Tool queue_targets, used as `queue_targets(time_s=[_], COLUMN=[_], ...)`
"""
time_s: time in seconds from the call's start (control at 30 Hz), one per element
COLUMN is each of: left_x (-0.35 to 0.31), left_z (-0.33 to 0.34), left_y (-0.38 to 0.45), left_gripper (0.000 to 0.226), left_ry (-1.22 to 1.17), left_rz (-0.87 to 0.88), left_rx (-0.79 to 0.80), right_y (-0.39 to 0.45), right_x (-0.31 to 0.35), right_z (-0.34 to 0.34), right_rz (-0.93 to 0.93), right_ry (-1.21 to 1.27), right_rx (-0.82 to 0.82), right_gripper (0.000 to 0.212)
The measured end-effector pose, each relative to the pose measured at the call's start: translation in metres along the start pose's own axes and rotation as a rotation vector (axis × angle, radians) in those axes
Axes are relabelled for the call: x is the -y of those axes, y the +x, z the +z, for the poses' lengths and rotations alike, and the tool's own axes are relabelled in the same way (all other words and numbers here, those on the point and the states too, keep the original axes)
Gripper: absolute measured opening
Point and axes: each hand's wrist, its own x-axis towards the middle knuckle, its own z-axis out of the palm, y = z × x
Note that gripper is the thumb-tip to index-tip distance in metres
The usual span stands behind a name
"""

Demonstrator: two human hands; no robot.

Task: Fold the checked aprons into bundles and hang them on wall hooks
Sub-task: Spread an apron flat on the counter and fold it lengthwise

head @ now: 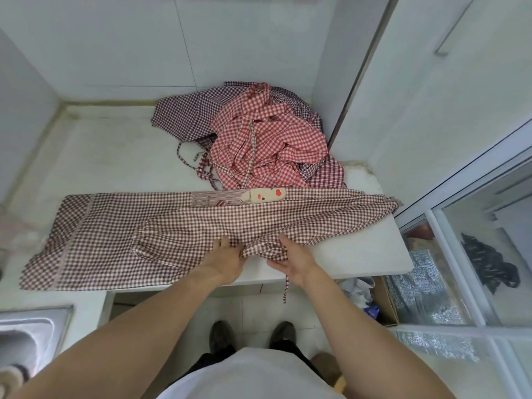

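My left hand (227, 256) lies on the brown checked apron (184, 228) at the near edge of the counter (371, 254), fingers curled into the gathered cloth. My right hand (290, 259) is just beside it and grips the same bunched edge, thumb on top. The apron is spread lengthwise across the counter, already narrowed into a long strip, one tie (285, 289) dangling over the edge. I judge I'm mid-fold on this first apron. Next I'd need to tuck in the bunched near edge, then roll or fold the strip into a bundle. Behind it, against the wall, I count two more in a heap: a red checked apron (267, 139) lying on a purple checked apron (184, 113). No hooks in view.
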Motion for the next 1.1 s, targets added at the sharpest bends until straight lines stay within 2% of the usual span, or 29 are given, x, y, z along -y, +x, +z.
queue_targets(time_s=[0.03, 0.07, 0.23, 0.33, 0.43, 0.5, 0.53, 0.6, 0.67, 0.7, 0.73, 0.77, 0.83, 0.9, 0.97, 1.1], left_x=[0.002, 0.006, 0.039, 0.058, 0.069, 0.071, 0.071, 0.069, 0.066, 0.064, 0.062, 0.060, 0.058, 0.059, 0.069, 0.110], left_z=[0.006, 0.012, 0.034, 0.039, 0.043, 0.042, 0.041, 0.040, 0.040, 0.041, 0.042, 0.043, 0.045, 0.044, 0.042, 0.045], left_y=[-0.003, -0.005, -0.012, -0.014, -0.020, -0.021, -0.021, -0.022, -0.025, -0.026, -0.027, -0.029, -0.031, -0.031, -0.032, -0.040], left_gripper=[0.051, 0.054, 0.073, 0.079, 0.082, 0.082, 0.081, 0.080, 0.081, 0.082, 0.085, 0.087, 0.088, 0.085, 0.080, 0.065], left_ry=[0.028, 0.053, 0.084, 0.071, 0.084, 0.109, 0.118, 0.134, 0.141, 0.140, 0.144, 0.150, 0.165, 0.173, 0.122, -0.042], left_rz=[0.013, 0.032, 0.041, -0.016, 0.010, 0.035, 0.039, 0.037, 0.027, 0.025, 0.027, 0.028, 0.032, 0.062, 0.105, 0.115], left_rx=[-0.037, -0.082, -0.234, -0.229, -0.187, -0.168, -0.157, -0.114, -0.065, -0.047, -0.035, -0.019, 0.000, -0.029, -0.139, -0.425], right_y=[0.001, 0.000, -0.005, -0.012, -0.017, -0.018, -0.018, -0.017, -0.020, -0.023, -0.023, -0.023, -0.020, -0.010, 0.001, 0.010], right_x=[0.000, 0.000, -0.002, -0.001, 0.003, 0.004, 0.004, 0.003, 0.002, 0.000, -0.004, -0.008, -0.022, -0.037, -0.049, -0.054], right_z=[0.001, 0.001, -0.029, -0.058, -0.079, -0.085, -0.084, -0.077, -0.061, -0.050, -0.039, -0.029, -0.009, 0.000, 0.000, -0.003], right_rz=[0.001, -0.002, -0.050, -0.072, -0.098, -0.122, -0.171, -0.376, -0.719, -0.873, -0.966, -0.979, -0.801, -0.602, -0.526, -0.542], right_ry=[0.023, 0.033, -0.081, -0.091, -0.151, -0.244, -0.351, -0.677, -0.978, -1.093, -1.193, -1.280, -1.463, -1.750, -1.977, -2.016], right_rx=[-0.049, -0.078, -0.076, -0.123, -0.186, -0.316, -0.439, -0.714, -0.832, -0.794, -0.672, -0.477, -0.022, 0.239, 0.277, 0.222], right_gripper=[0.013, 0.011, 0.028, 0.026, 0.022, 0.022, 0.032, 0.068, 0.081, 0.078, 0.073, 0.070, 0.080, 0.100, 0.111, 0.087])
